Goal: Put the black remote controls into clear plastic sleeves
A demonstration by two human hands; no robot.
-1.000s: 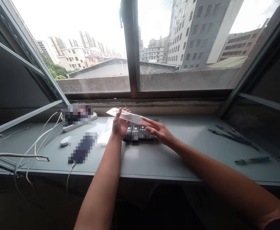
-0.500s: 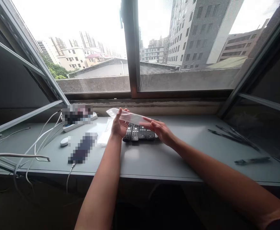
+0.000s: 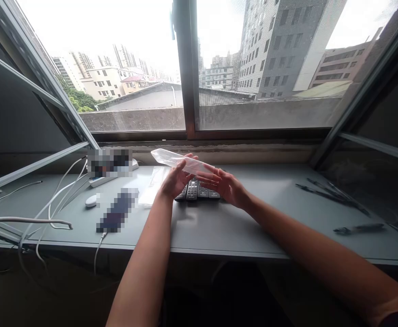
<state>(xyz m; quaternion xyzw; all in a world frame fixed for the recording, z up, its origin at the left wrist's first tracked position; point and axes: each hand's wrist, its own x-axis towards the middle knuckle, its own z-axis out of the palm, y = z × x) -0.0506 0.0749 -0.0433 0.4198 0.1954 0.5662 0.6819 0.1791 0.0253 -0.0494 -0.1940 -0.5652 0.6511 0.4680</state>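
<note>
A long, clear plastic sleeve (image 3: 166, 156) is held up between my two hands over the desk, its free end pointing to the left. My left hand (image 3: 179, 178) has its thumb on the near side of the sleeve and its fingers behind it. At the sleeve's right end, my right hand (image 3: 228, 185) grips it between thumb and fingers. Below the hands, several black remote controls (image 3: 192, 190) lie side by side, partly hidden by them. A stack of clear plastic sleeves (image 3: 149, 193) lies just left of the remotes.
A blurred-out phone-like object (image 3: 117, 212) with a cable, a white mouse-like object (image 3: 90, 201), a power strip (image 3: 105, 178) and loose white cables occupy the desk's left. Pens (image 3: 358, 229) lie at the right. Metal frames slant up both sides; a window stands behind.
My left hand has slid right along the sleeve, closer to my right hand. More of the sleeve's left end now sticks out past it.
</note>
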